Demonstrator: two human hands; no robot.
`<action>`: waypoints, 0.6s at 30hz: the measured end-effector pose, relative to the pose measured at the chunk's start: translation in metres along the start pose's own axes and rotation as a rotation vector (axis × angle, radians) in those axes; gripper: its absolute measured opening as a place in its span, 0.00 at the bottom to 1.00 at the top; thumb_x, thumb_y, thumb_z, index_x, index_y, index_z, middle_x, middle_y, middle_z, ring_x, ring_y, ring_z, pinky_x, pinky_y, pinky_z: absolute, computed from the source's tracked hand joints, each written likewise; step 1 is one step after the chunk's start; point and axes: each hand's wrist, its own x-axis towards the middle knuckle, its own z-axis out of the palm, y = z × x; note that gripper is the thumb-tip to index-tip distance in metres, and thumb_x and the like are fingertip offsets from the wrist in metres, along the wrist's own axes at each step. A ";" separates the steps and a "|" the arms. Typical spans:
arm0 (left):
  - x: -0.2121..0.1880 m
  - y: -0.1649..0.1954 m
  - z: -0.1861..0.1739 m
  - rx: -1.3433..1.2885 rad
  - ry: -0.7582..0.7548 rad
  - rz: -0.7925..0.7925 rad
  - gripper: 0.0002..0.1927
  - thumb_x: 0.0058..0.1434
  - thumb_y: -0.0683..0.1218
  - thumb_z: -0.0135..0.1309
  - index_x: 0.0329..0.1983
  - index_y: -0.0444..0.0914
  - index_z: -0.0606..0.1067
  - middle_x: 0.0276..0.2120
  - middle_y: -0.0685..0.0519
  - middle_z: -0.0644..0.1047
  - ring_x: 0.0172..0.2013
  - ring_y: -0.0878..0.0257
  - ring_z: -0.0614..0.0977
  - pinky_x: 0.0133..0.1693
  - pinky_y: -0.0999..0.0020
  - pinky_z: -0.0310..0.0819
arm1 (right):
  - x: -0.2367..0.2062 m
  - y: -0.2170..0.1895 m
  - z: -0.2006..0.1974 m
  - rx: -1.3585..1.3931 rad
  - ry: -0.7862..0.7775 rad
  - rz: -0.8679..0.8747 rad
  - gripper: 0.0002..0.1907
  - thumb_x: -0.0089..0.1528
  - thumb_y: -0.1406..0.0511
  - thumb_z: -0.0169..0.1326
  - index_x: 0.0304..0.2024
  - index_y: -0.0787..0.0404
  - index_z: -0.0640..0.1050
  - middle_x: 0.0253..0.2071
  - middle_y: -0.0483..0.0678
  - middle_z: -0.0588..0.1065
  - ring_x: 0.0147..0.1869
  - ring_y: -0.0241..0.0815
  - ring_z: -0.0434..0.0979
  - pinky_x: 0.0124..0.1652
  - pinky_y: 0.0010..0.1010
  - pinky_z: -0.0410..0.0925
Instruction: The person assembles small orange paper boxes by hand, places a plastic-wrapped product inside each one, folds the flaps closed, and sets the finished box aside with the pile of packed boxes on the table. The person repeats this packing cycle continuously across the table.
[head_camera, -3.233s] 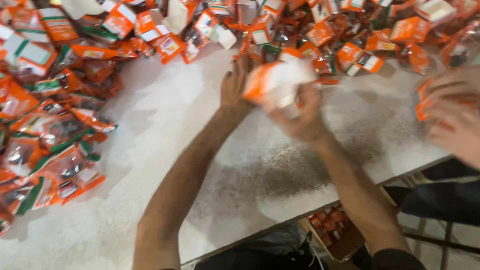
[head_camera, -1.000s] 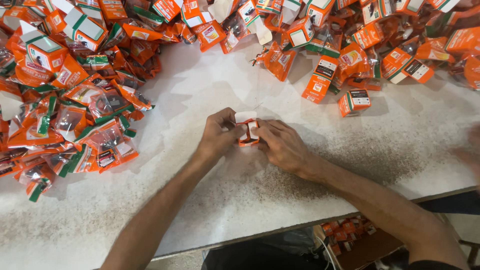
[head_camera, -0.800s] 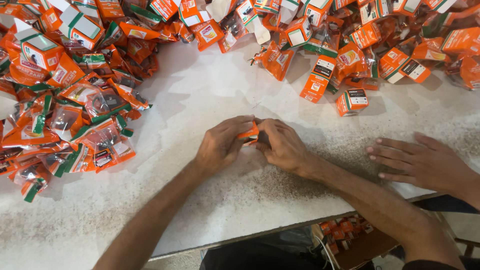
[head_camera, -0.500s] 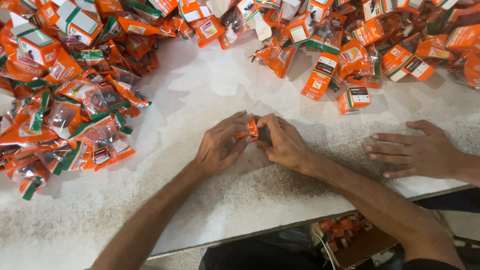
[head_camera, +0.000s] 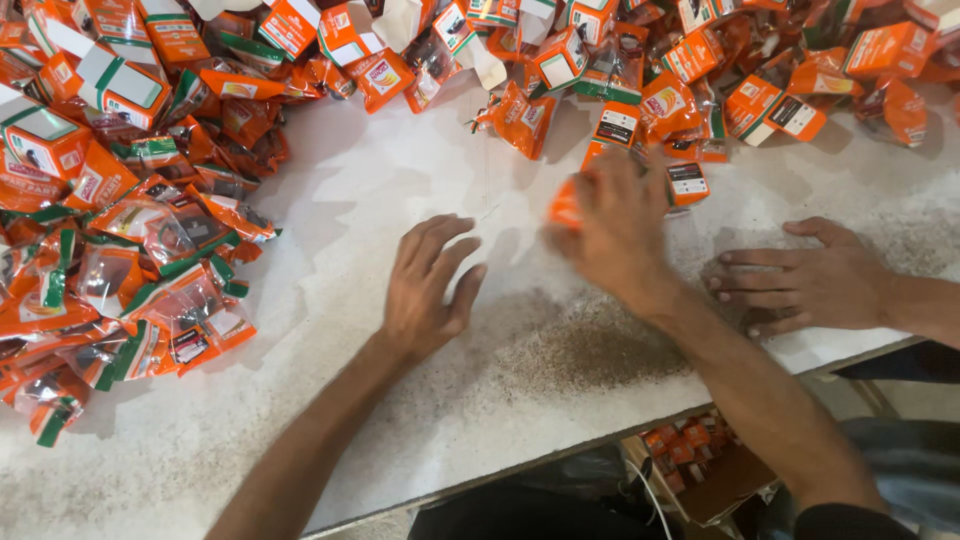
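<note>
My right hand (head_camera: 620, 235) is blurred with motion and closed around a small orange box (head_camera: 565, 207), just short of the boxes at the table's far side. My left hand (head_camera: 428, 285) hovers flat over the bare white tabletop (head_camera: 330, 200) with fingers spread and nothing in it. It is a hand's width left of the right hand.
Several orange and clear pouches (head_camera: 120, 270) lie heaped at the left. Small orange and white boxes (head_camera: 610, 70) are piled along the far edge. Another person's hand (head_camera: 810, 285) rests flat on the table at the right. A carton of orange boxes (head_camera: 695, 465) sits below the table's edge.
My hands were together folding the small box at the table's middle. Now they have parted: the right hand has carried the box up and away to the right, and the left hand has let go.
</note>
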 end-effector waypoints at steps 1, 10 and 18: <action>0.009 0.000 0.010 0.011 0.008 -0.031 0.14 0.65 0.41 0.59 0.53 0.36 0.74 0.61 0.46 0.73 0.64 0.45 0.73 0.66 0.52 0.67 | -0.003 0.017 -0.006 -0.052 -0.006 0.073 0.34 0.55 0.44 0.67 0.46 0.64 0.76 0.51 0.58 0.69 0.65 0.58 0.66 0.63 0.64 0.53; 0.141 0.001 0.158 0.177 -0.276 -0.200 0.35 0.49 0.48 0.66 0.60 0.45 0.65 0.70 0.34 0.51 0.58 0.39 0.70 0.56 0.46 0.67 | -0.007 0.097 -0.011 0.197 -0.474 0.513 0.34 0.55 0.56 0.67 0.62 0.56 0.73 0.57 0.60 0.73 0.66 0.61 0.71 0.64 0.54 0.63; 0.098 0.002 0.138 -0.885 0.247 -0.103 0.20 0.73 0.43 0.53 0.63 0.39 0.61 0.65 0.42 0.63 0.63 0.43 0.71 0.66 0.53 0.66 | -0.001 0.061 -0.008 1.190 -0.018 0.534 0.46 0.63 0.50 0.60 0.73 0.60 0.54 0.65 0.50 0.69 0.66 0.42 0.70 0.50 0.40 0.70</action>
